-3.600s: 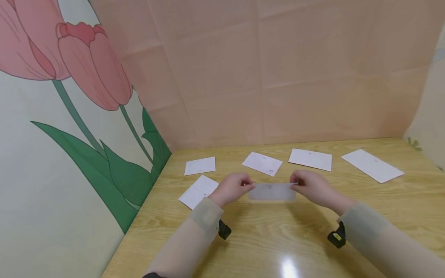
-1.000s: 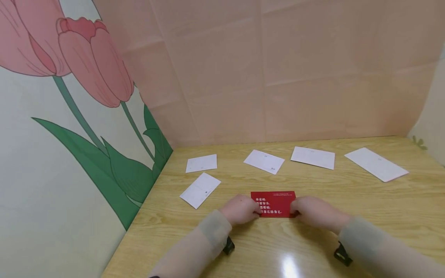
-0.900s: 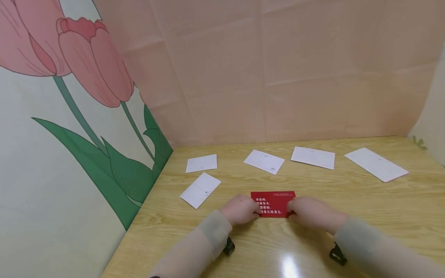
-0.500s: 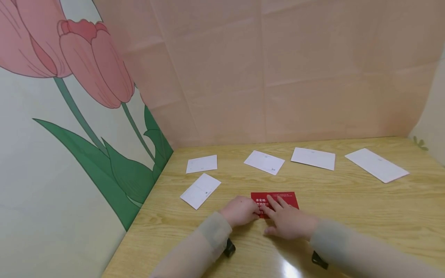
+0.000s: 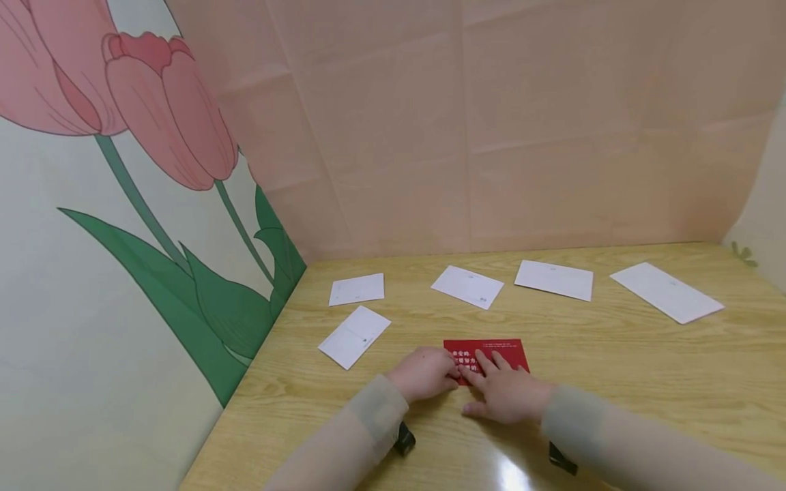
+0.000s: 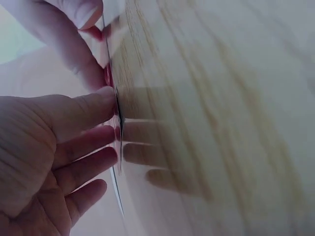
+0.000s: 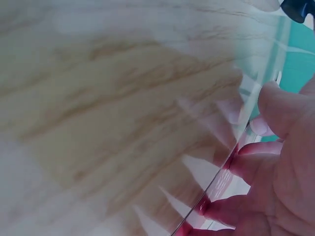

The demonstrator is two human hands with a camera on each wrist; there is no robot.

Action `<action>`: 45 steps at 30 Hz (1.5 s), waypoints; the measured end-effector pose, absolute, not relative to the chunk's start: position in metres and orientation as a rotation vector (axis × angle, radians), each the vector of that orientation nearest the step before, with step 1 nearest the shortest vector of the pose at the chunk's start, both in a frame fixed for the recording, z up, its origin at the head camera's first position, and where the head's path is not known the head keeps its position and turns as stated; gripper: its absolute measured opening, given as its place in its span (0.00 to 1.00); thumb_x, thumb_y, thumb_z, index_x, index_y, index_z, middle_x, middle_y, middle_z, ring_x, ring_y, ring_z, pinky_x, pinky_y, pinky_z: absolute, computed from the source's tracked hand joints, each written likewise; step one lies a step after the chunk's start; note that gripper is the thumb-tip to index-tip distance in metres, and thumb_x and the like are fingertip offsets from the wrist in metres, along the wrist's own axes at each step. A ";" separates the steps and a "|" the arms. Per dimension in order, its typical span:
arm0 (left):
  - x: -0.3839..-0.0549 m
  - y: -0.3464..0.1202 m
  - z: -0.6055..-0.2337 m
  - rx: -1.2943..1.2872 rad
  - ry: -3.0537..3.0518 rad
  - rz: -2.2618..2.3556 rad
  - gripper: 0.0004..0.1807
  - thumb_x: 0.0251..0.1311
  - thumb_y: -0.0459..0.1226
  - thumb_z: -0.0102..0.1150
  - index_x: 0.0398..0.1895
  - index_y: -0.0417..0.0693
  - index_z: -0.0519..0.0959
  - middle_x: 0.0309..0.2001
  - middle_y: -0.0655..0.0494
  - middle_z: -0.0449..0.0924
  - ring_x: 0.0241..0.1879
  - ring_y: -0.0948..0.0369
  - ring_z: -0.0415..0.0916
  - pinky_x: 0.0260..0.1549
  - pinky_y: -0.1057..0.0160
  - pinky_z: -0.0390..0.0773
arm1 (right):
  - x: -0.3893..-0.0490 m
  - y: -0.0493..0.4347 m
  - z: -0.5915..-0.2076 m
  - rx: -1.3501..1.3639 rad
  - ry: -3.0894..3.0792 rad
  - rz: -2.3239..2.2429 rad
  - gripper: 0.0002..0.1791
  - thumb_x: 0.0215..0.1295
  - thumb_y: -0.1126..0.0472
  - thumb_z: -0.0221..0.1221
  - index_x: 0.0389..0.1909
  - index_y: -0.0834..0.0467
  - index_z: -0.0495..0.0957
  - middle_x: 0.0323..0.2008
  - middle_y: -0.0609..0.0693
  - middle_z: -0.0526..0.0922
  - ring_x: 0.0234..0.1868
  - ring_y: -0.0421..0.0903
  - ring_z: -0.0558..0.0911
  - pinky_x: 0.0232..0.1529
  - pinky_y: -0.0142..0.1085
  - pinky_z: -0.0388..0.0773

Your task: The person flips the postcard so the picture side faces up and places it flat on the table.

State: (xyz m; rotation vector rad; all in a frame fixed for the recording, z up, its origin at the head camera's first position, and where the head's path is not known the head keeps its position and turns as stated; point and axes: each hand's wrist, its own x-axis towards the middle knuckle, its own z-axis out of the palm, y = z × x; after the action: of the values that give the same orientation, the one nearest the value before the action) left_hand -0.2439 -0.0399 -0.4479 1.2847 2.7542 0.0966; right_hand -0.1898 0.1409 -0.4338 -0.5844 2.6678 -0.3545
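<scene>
In the head view a red card (image 5: 496,346) printed with white Chinese characters lies flat on the wooden table (image 5: 608,389). My left hand (image 5: 424,373) holds the card's left edge, thumb and fingers close together there; the left wrist view shows the thumb (image 6: 93,105) right at the edge, with the other fingers beside it. Across the card's lower and middle part my right hand (image 5: 510,390) rests with fingers spread, covering some of the characters. Its fingertips meet the card's surface in the right wrist view, where a red tint shows around the fingers (image 7: 226,206).
Several white cards lie face down around the work area: two at the left, one (image 5: 355,337) near my left hand and one (image 5: 357,289) behind it; others stand along the back, including one (image 5: 554,279) and, far right, another (image 5: 667,292). A pink cloth backdrop (image 5: 491,136) closes the rear.
Earlier both hands held the card raised, its pale side showing; it now lies red side up. My right hand has left the right edge and moved left onto the card, fingers spread.
</scene>
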 end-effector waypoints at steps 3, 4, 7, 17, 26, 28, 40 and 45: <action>-0.244 -0.041 -0.446 1.224 2.749 0.186 0.09 0.62 0.43 0.62 0.43 0.54 0.86 0.42 0.66 0.82 0.43 0.69 0.76 0.49 0.70 0.72 | -0.190 0.144 -0.436 -0.582 2.676 -0.357 0.45 0.59 0.31 0.55 0.72 0.51 0.61 0.72 0.65 0.54 0.69 0.73 0.51 0.55 0.73 0.56; -0.245 -0.042 -0.446 1.187 2.750 0.232 0.10 0.62 0.43 0.62 0.44 0.54 0.86 0.45 0.65 0.81 0.46 0.68 0.76 0.51 0.69 0.72 | -0.191 0.145 -0.437 -0.586 2.679 -0.356 0.45 0.59 0.30 0.55 0.72 0.50 0.61 0.72 0.65 0.54 0.69 0.73 0.51 0.55 0.73 0.56; -0.247 -0.046 -0.447 1.086 2.788 0.320 0.14 0.65 0.43 0.59 0.51 0.53 0.83 0.53 0.62 0.79 0.55 0.64 0.74 0.58 0.65 0.69 | -0.192 0.150 -0.440 -0.592 2.682 -0.351 0.46 0.57 0.29 0.55 0.72 0.50 0.62 0.72 0.64 0.55 0.69 0.73 0.51 0.55 0.72 0.57; -0.254 -0.079 -0.450 0.626 3.024 0.273 0.22 0.66 0.49 0.53 0.58 0.49 0.78 0.62 0.51 0.73 0.62 0.50 0.68 0.59 0.49 0.67 | -0.191 0.180 -0.452 -0.618 2.714 -0.326 0.46 0.54 0.27 0.55 0.71 0.47 0.64 0.71 0.63 0.57 0.68 0.72 0.53 0.55 0.70 0.60; -0.266 -0.113 -0.450 0.275 3.024 0.303 0.31 0.63 0.53 0.52 0.64 0.45 0.72 0.67 0.44 0.64 0.65 0.44 0.60 0.58 0.41 0.63 | -0.185 0.208 -0.449 -0.605 2.726 -0.350 0.45 0.55 0.28 0.56 0.70 0.50 0.66 0.70 0.65 0.58 0.67 0.74 0.53 0.54 0.71 0.60; -0.267 -0.119 -0.451 0.212 3.005 0.316 0.34 0.63 0.54 0.53 0.66 0.44 0.70 0.69 0.43 0.61 0.66 0.43 0.57 0.59 0.40 0.61 | -0.183 0.214 -0.449 -0.592 2.734 -0.355 0.45 0.55 0.28 0.55 0.69 0.50 0.66 0.70 0.66 0.59 0.67 0.75 0.53 0.54 0.71 0.60; -0.269 -0.143 -0.454 0.082 2.892 0.356 0.45 0.61 0.63 0.50 0.75 0.52 0.54 0.76 0.44 0.41 0.73 0.42 0.37 0.62 0.30 0.42 | -0.177 0.269 -0.451 -0.501 2.761 -0.357 0.45 0.56 0.30 0.56 0.68 0.54 0.67 0.67 0.70 0.60 0.64 0.79 0.53 0.50 0.73 0.62; -0.269 -0.146 -0.455 0.067 2.833 0.396 0.45 0.61 0.64 0.49 0.76 0.53 0.52 0.76 0.43 0.39 0.73 0.41 0.35 0.61 0.28 0.41 | -0.174 0.288 -0.454 -0.476 2.779 -0.339 0.45 0.56 0.30 0.56 0.68 0.55 0.67 0.66 0.71 0.60 0.63 0.79 0.54 0.48 0.73 0.63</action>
State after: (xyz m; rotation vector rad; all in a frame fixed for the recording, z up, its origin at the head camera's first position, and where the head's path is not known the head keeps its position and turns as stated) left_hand -0.2686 -0.1459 -0.4551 0.0666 2.8329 0.3963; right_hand -0.1741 0.2882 -0.4539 -0.4764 2.7793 -0.3387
